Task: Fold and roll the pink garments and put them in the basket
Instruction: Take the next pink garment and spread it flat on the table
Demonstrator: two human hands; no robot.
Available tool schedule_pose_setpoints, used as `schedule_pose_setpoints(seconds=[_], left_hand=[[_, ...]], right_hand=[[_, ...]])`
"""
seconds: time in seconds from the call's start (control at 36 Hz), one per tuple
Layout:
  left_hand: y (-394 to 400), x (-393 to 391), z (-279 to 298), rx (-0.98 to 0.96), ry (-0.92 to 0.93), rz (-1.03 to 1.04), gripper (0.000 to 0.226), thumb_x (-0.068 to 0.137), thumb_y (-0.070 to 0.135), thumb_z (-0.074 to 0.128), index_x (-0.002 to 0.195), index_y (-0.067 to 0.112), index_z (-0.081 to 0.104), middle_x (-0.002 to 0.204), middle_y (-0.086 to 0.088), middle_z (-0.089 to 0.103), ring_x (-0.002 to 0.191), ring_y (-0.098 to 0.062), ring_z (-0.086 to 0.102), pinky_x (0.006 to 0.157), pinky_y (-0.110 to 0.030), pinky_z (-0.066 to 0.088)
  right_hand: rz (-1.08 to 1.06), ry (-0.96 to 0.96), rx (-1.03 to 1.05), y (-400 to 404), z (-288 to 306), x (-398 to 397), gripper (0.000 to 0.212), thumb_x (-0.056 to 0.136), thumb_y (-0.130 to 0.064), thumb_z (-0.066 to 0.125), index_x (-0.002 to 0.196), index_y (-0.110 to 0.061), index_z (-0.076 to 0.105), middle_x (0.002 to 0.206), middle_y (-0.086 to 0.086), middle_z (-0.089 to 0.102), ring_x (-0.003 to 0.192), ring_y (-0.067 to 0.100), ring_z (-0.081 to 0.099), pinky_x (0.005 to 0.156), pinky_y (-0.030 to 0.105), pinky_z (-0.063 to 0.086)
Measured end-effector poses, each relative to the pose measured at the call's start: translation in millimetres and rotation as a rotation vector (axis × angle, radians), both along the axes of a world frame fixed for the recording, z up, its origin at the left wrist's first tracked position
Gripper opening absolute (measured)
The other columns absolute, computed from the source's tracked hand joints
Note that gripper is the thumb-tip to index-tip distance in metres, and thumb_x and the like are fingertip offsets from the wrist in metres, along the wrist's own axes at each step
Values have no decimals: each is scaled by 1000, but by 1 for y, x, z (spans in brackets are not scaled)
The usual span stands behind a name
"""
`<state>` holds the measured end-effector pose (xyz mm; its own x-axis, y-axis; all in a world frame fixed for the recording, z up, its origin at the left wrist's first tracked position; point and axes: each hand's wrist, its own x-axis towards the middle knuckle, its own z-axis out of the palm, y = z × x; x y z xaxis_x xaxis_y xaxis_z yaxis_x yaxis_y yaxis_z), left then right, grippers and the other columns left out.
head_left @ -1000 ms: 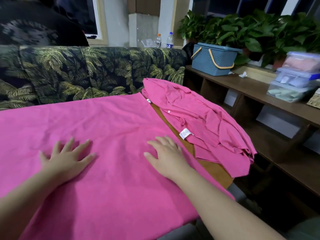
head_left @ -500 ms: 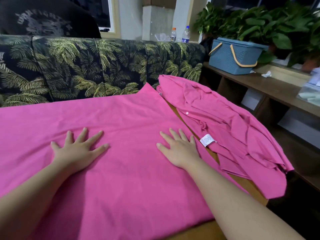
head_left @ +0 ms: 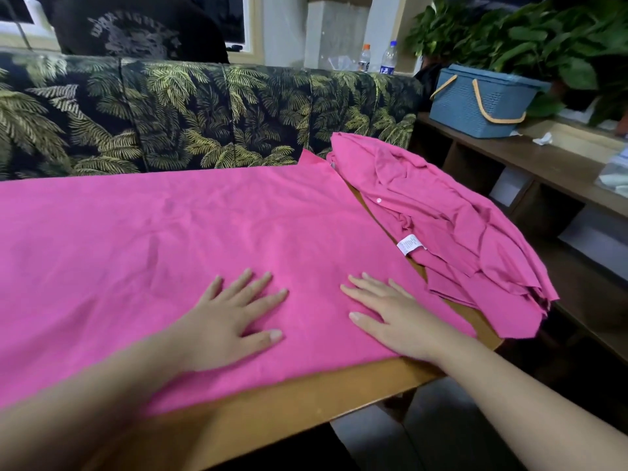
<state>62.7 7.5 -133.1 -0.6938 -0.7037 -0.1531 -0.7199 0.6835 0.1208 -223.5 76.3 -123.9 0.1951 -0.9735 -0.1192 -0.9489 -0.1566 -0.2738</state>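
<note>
— While the pink garment [head_left: 176,253] lies spread flat over most of the table [head_left: 306,399], both hands are down on it, near the front edge.

— Fingers?

— Straight and splayed on the left hand [head_left: 231,321], palm pressed to the cloth. Right hand [head_left: 390,317] the same, fingers extended and flat, close to the garment's right edge. Neither grips anything.

— And the other one?

— A second garment [head_left: 452,229] sits crumpled at the table's right edge, part of it hanging over, with a white label [head_left: 410,244] showing by the strip of bare wood between the two.

— The basket?

— Blue basket [head_left: 475,100], tan handles, well apart on the shelf [head_left: 543,164] to the right, plants [head_left: 543,32] behind it. A palm-print sofa [head_left: 204,113] runs along the far edge, two bottles [head_left: 387,59] beyond.
</note>
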Motion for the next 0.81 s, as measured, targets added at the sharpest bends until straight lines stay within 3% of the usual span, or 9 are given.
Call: schedule_pose_setpoints(seconds=[0.08, 0.19, 0.28, 0.36, 0.42, 0.5, 0.61, 0.69, 0.81], left_hand=[[28, 1, 0, 20, 8, -87, 82, 59, 94, -10, 134, 62, -17, 153, 19, -26, 140, -12, -33, 114, -41, -19], [47, 7, 2, 44, 61, -138, 91, 63, 94, 5, 144, 54, 1, 151, 27, -18, 141, -3, -28, 116, -36, -16], [51, 15, 2, -76, 211, -177, 69, 83, 79, 24, 139, 42, 42, 152, 21, 29, 143, -2, 20, 117, -28, 23], [55, 20, 6, -249, 322, -234, 32, 93, 48, 40, 102, 32, 65, 107, 16, 62, 97, -4, 61, 81, -21, 50], [57, 19, 15, -262, 317, -162, 37, 93, 48, 32, 89, 29, 63, 88, 16, 61, 80, -8, 63, 67, -25, 51], [48, 17, 27, -211, 402, 25, 48, 89, 55, 24, 97, 29, 63, 94, 15, 66, 88, -12, 63, 75, -29, 48], [28, 17, 29, -254, 418, 161, 13, 97, 28, 51, 108, 26, 58, 107, 7, 64, 96, -21, 62, 77, -34, 48], [21, 19, 22, -498, 317, 49, 36, 74, 4, 59, 103, 23, 49, 99, -1, 58, 82, -27, 58, 64, -37, 46], [29, 15, 16, -611, 330, -90, 22, 76, 21, 42, 91, 21, 57, 88, 2, 56, 76, -21, 49, 64, -35, 40]], right_hand=[[62, 2, -33, 30, 4, 4, 81, 72, -78, 15, 147, -46, 14, 152, -32, 1, 139, -14, -10, 112, 16, -14], [117, -79, -138, 57, 3, 6, 71, 74, -80, 34, 138, -51, 29, 140, -44, 8, 129, -27, -6, 103, 2, -9], [123, -103, -246, 60, -3, 9, 56, 86, -68, 35, 118, -32, 64, 131, -23, 48, 125, -10, 32, 106, 15, 21], [120, -45, -362, 55, -7, 11, 34, 94, -40, 40, 93, -19, 66, 99, -10, 60, 97, 7, 52, 85, 28, 47], [89, -26, -368, 50, -2, 16, 29, 98, -35, 40, 96, -16, 62, 92, -13, 55, 89, 9, 52, 79, 25, 40], [28, -30, -373, 38, 10, 23, 22, 102, -26, 41, 107, -13, 58, 96, -8, 57, 92, 15, 54, 78, 29, 38], [-33, 16, -446, 17, 15, 31, 16, 97, -18, 53, 110, -15, 60, 108, -3, 63, 102, 19, 55, 87, 34, 41], [-26, 69, -519, 10, 9, 37, 27, 70, 0, 74, 89, -18, 64, 91, -5, 60, 85, 22, 57, 72, 32, 41], [51, 26, -499, 14, 7, 42, 14, 74, -3, 69, 81, -15, 65, 85, -4, 59, 81, 19, 55, 71, 34, 47]])
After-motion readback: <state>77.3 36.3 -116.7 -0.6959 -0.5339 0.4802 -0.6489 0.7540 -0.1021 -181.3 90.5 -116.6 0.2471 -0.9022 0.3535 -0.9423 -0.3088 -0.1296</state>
